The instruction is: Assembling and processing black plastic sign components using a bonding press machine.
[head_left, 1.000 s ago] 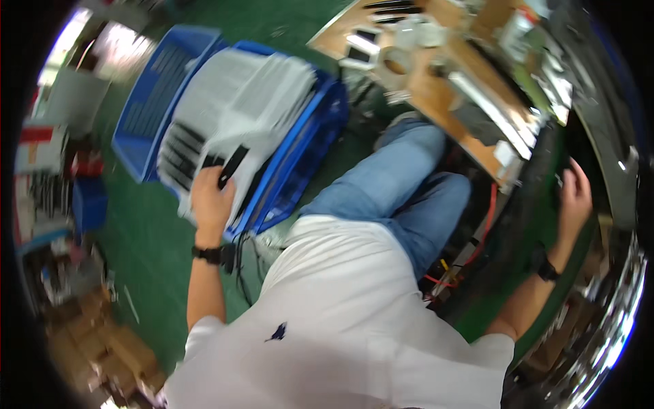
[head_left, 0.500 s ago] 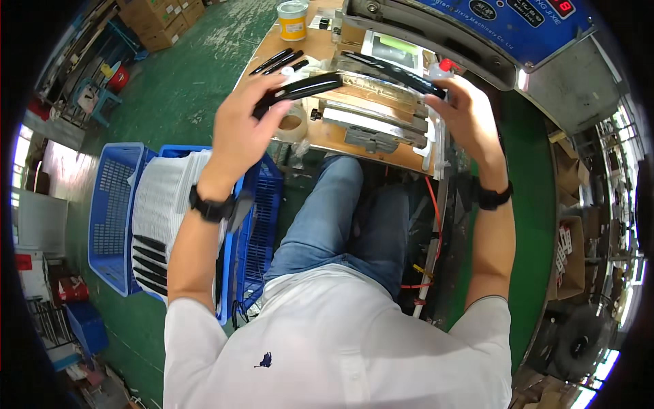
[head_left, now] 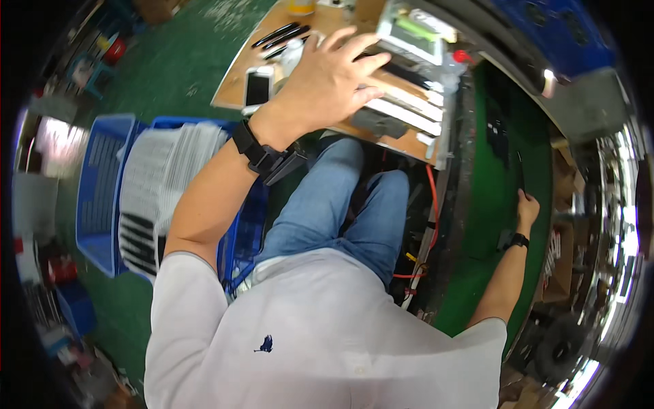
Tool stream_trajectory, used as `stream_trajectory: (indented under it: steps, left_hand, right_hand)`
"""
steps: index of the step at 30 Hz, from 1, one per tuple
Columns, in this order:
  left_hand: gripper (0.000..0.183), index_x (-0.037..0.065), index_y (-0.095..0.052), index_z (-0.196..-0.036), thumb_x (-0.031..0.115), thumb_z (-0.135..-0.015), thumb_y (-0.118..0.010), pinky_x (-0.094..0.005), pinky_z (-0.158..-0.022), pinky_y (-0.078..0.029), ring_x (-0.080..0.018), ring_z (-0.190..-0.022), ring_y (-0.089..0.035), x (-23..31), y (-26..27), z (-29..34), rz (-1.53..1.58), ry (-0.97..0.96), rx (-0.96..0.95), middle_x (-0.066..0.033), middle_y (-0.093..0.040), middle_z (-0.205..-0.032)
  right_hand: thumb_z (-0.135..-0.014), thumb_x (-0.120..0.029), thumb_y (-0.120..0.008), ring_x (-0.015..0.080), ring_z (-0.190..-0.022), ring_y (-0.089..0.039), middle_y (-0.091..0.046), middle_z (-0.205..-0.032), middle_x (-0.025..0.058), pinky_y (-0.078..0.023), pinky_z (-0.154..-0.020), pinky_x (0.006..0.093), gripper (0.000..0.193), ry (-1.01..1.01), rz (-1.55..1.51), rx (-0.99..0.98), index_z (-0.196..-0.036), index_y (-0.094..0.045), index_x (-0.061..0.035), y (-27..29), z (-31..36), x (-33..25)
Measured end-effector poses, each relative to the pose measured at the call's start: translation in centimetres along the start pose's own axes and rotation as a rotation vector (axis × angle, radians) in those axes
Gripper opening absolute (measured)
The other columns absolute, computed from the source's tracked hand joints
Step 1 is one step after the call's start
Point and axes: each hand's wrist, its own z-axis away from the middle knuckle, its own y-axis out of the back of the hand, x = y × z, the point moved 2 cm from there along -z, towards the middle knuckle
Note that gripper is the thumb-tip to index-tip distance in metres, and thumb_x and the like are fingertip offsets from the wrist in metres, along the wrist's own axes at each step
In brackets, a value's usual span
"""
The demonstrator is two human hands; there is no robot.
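My left hand (head_left: 334, 82) is spread open over the metal fixture (head_left: 381, 124) on the wooden bench, its fingers near a long glossy black piece (head_left: 405, 73) lying there. Whether the fingertips touch that piece, I cannot tell. Far to the right, my right hand (head_left: 528, 208) reaches out over a green surface (head_left: 477, 273). Its fingers are closed on a slim black piece (head_left: 520, 167) that points away from me. Several more glossy black pieces (head_left: 276, 35) lie on the bench's left part, near a white bottle (head_left: 291, 58) and a white phone (head_left: 259, 88).
A clear bottle with a red cap (head_left: 461, 56) stands at the bench's right side. On my left are blue crates (head_left: 102, 184), one with a stack of white sheets (head_left: 174, 160) and black pieces on it. A blue machine housing (head_left: 565, 41) hangs at upper right. A red hose (head_left: 434, 204) runs below.
My right hand has swung from the fixture far out to the right, over the green surface. My left hand has moved right and let go of its black piece. The view has shifted.
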Motion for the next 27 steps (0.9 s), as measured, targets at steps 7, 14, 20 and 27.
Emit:
stream_trajectory:
  steps: [7, 14, 20, 27]
  left_hand:
    - [0.016, 0.004, -0.078, -0.106, 0.016, -0.095, -0.076, -0.0355, -0.076, -0.055, -0.0272, -0.087, -0.072, -2.1, 12.4, 21.7, 0.138, 0.817, 0.003, -0.0115, -0.073, -0.095]
    - [0.014, 0.002, -0.077, -0.098, 0.016, -0.095, -0.077, -0.0361, -0.069, -0.056, -0.0271, -0.073, -0.07, 10.5, 22.0, 41.2, -0.255, 1.293, -0.379, -0.0138, -0.071, -0.083]
    - [0.008, 0.005, -0.077, -0.091, 0.013, -0.089, -0.076, -0.0451, -0.073, -0.055, -0.0367, -0.083, -0.068, 12.1, 20.6, 44.8, -0.489, 1.17, -0.685, -0.014, -0.07, -0.092]
    - [0.012, 0.003, -0.073, -0.1, 0.01, -0.09, -0.074, -0.045, -0.081, -0.055, -0.0369, -0.093, -0.067, 11.4, 20.9, 44.0, -0.441, 1.179, -0.631, -0.0155, -0.068, -0.099]
  right_hand:
    - [-0.097, -0.035, -0.068, 0.0491, -0.111, -0.07, -0.074, -0.116, 0.0308, -0.055, -0.095, 0.0507, 0.047, 0.248, 0.256, -0.111, -0.118, -0.077, 0.0055, -7.7, -6.8, 3.9]
    - [-0.097, -0.026, -0.063, 0.0493, -0.117, -0.067, -0.07, -0.13, 0.0317, -0.052, -0.1, 0.0499, 0.051, 0.292, 0.183, -0.216, -0.132, -0.066, 0.0116, -11.0, -12.3, 3.1]
    - [-0.095, -0.026, -0.067, 0.0435, -0.109, -0.07, -0.073, -0.123, 0.0274, -0.052, -0.098, 0.0463, 0.058, 0.247, 0.039, -0.08, -0.14, -0.062, 0.009, -9.7, -13.0, -1.6]
    - [-0.099, -0.025, -0.073, 0.0156, -0.094, -0.067, -0.071, -0.102, 0.0068, -0.053, -0.089, 0.0314, 0.059, 0.502, -0.267, -0.103, -0.15, -0.057, 0.0003, -3.5, -7.7, -12.6]
